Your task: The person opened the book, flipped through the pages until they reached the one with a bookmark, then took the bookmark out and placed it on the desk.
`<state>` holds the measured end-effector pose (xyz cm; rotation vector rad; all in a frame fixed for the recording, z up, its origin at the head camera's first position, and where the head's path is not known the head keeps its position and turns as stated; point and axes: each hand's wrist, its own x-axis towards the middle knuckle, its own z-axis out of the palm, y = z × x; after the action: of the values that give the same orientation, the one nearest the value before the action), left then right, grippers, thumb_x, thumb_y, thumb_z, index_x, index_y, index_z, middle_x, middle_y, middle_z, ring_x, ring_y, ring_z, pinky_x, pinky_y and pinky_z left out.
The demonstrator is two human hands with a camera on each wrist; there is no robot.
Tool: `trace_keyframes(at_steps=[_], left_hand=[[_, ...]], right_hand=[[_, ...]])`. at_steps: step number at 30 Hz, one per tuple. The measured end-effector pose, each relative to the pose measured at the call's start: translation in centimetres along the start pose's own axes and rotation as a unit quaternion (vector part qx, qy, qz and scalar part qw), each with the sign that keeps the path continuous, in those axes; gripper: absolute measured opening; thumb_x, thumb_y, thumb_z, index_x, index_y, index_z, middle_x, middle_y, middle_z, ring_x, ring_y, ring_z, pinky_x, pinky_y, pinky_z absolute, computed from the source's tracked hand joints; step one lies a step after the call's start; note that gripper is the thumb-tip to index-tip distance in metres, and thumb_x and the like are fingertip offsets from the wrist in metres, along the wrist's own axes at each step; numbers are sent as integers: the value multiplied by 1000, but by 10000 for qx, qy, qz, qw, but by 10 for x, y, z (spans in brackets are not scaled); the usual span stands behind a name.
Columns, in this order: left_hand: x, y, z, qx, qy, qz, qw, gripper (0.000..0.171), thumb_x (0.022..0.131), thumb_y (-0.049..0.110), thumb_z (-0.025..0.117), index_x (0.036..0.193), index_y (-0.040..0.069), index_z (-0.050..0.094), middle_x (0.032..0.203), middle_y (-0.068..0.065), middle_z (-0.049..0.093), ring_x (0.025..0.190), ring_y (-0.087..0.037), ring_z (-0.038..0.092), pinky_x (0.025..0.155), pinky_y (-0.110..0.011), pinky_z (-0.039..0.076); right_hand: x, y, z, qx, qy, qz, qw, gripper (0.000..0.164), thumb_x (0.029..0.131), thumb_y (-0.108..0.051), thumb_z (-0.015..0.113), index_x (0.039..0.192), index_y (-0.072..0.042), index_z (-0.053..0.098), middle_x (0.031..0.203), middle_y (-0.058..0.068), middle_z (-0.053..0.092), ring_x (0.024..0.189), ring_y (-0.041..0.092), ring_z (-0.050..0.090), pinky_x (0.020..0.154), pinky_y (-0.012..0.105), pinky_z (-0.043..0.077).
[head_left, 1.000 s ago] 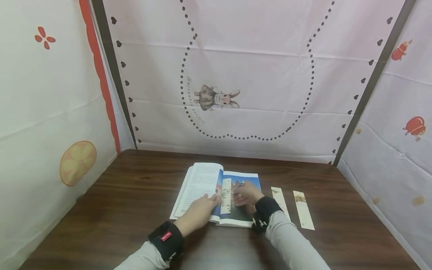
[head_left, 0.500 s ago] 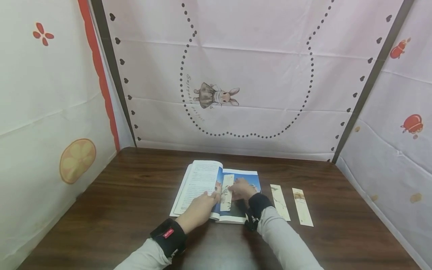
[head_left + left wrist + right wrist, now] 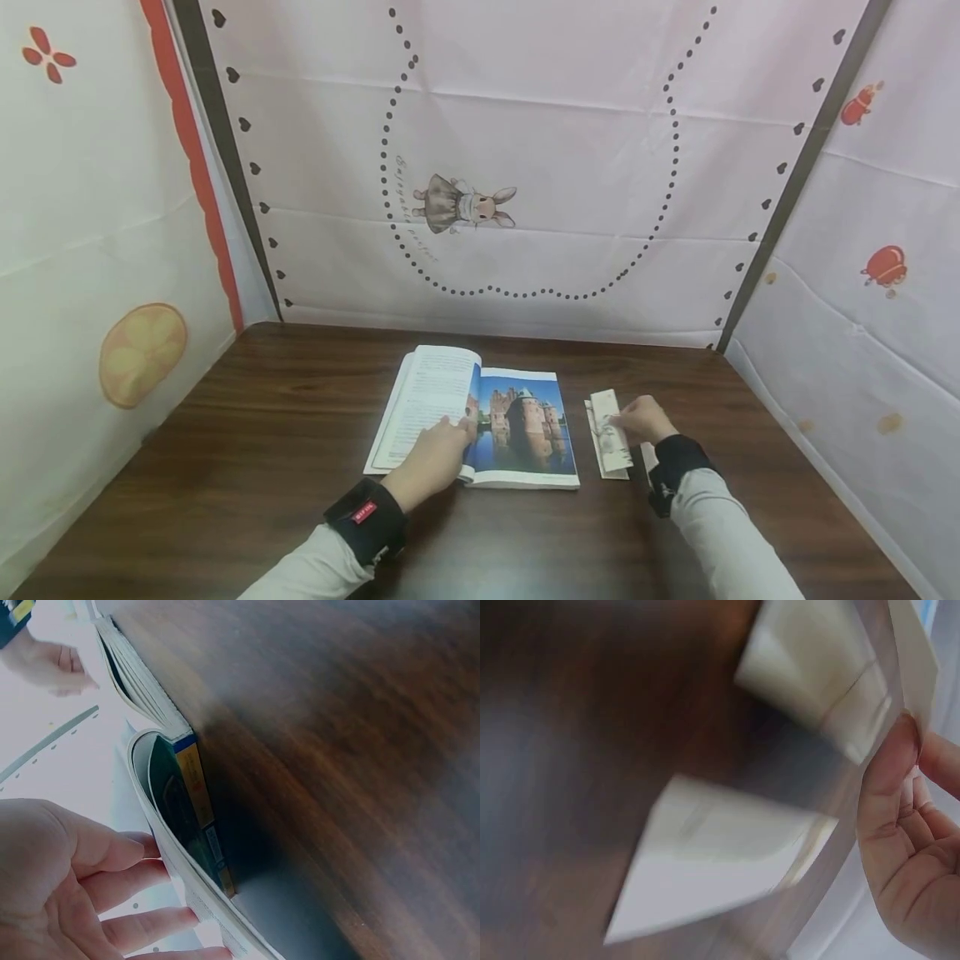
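An open book (image 3: 427,396) lies on the table, a castle photo (image 3: 528,425) covering its right page. My left hand (image 3: 435,454) rests on the left page near the fold; in the left wrist view its extended fingers (image 3: 150,930) touch the paper. To the right of the book, my right hand (image 3: 647,419) pinches a cream paper bookmark (image 3: 916,664) between thumb and fingers. The held bookmark overlaps a second bookmark (image 3: 817,682) in the head view. A third bookmark (image 3: 720,855) lies farther right, mostly hidden behind the right wrist in the head view.
The brown wooden table (image 3: 315,400) carries the book and bookmarks. Printed cloth walls (image 3: 585,192) stand at the back and along both sides. Black bands (image 3: 367,521) circle both wrists.
My right hand has carried the bookmark from the book's right page rightward to over another bookmark, uncovering the castle photo. My left hand stays on the left page.
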<state>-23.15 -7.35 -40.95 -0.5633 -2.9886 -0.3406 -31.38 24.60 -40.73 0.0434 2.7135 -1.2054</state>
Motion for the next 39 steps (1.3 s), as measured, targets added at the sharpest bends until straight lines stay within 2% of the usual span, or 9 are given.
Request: trace_keyframes(at_steps=[6, 11, 15, 19, 23, 26, 29, 35, 39], left_hand=[[-1, 0, -4, -92, -7, -52, 9999, 36, 88, 0, 54, 124, 0, 59, 130, -19, 58, 122, -41, 52, 94, -58, 45], [-1, 0, -2, -89, 28, -13, 10000, 37, 87, 0, 55, 124, 0, 59, 129, -19, 59, 121, -41, 52, 94, -57, 45], [-2, -1, 0, -99, 100, 77, 9999, 36, 85, 0, 57, 121, 1, 61, 124, -19, 61, 118, -40, 55, 94, -53, 47], [-2, -2, 1, 34, 136, 93, 9999, 36, 85, 1, 58, 121, 1, 61, 121, -19, 63, 115, -39, 58, 93, -50, 48], [-3, -1, 1, 180, 136, 108, 9997, 35, 85, 2, 59, 120, 2, 61, 120, -19, 64, 113, -38, 59, 93, -49, 49], [-2, -1, 0, 144, 161, 153, 9996, 36, 85, 1, 58, 121, 2, 61, 121, -19, 63, 114, -38, 59, 94, -49, 48], [-1, -2, 1, 51, 175, 150, 9997, 37, 86, 1, 56, 123, 2, 60, 125, -19, 61, 116, -39, 57, 95, -50, 47], [-2, -2, 1, -31, 97, 90, 9999, 38, 88, 4, 55, 126, 2, 58, 129, -18, 58, 120, -40, 54, 96, -51, 46], [-3, -2, -1, -118, 25, 29, 9999, 38, 89, 6, 55, 127, 3, 58, 130, -18, 58, 121, -40, 53, 97, -51, 45]], right_hand=[[-5, 15, -11, -786, 376, 475, 9951, 26, 83, -10, 65, 88, 14, 60, 66, 6, 54, 57, 14, 51, 52, 25, 46], [-9, 18, -5, -1596, 591, 484, 9842, 30, 81, -16, 71, 85, 12, 59, 68, 11, 52, 62, 22, 50, 55, 30, 41], [-10, 20, 0, -2180, 882, 127, 9719, 35, 77, -17, 75, 85, 14, 60, 70, 16, 59, 63, 24, 53, 57, 35, 44], [-15, 10, 10, -2325, 1068, -805, 9634, 29, 79, -14, 73, 86, 10, 58, 75, 18, 62, 65, 25, 56, 59, 39, 48], [-30, -10, 31, -2374, 464, -2443, 9390, 29, 85, -20, 68, 99, 4, 60, 94, 17, 65, 84, 30, 63, 72, 43, 52], [-43, -24, 44, -2782, -366, -3499, 8937, 49, 83, -34, 69, 114, 2, 60, 110, 16, 65, 100, 31, 63, 85, 44, 52], [-53, -34, 52, -3268, -870, -3854, 8586, 61, 78, -42, 72, 120, 0, 59, 117, 14, 64, 105, 29, 63, 88, 42, 51], [-56, -43, 56, -3641, -1092, -3425, 8592, 56, 76, -34, 76, 120, -5, 60, 126, 15, 61, 111, 30, 61, 93, 43, 49], [-53, -45, 52, -3589, -1209, -3570, 8539, 49, 75, -30, 76, 116, -5, 63, 119, 12, 65, 106, 27, 63, 89, 40, 51]])
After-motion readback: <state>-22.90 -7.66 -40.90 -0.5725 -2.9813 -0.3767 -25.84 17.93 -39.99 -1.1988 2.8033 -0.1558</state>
